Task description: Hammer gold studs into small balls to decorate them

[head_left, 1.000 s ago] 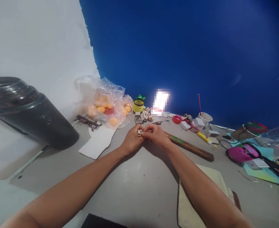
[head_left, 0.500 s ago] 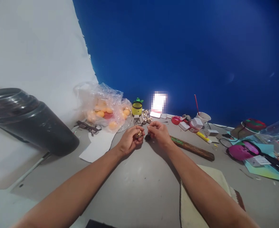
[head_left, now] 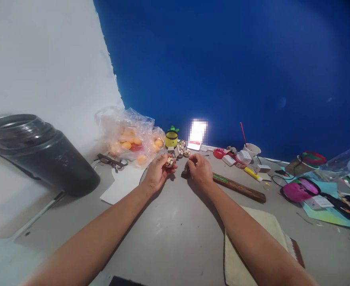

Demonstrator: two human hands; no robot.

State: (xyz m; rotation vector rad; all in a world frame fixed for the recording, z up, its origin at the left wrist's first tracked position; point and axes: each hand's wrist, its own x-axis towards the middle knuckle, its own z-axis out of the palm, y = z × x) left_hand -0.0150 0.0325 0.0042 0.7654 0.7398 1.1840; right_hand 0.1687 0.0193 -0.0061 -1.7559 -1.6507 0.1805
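Here, ball (head_left: 170, 161) was round, shiny, gold-toned with dark patches, raised above table (head_left: 175, 238); left hand (head_left: 158, 172) half curled, ball between thumb and fingers; right hand (head_left: 200, 169) nearly closed at hammer (head_left: 237, 187), fingertips pinched, contents and contact unclear

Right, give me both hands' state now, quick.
Left hand: closed around a shiny gold ball.
Right hand: fingers curled at the hammer's head; any grip can't be told.

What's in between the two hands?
The head view shows the hammer's dark head on the table, close by the right hand, between it and the left hand, which holds a shiny ball.
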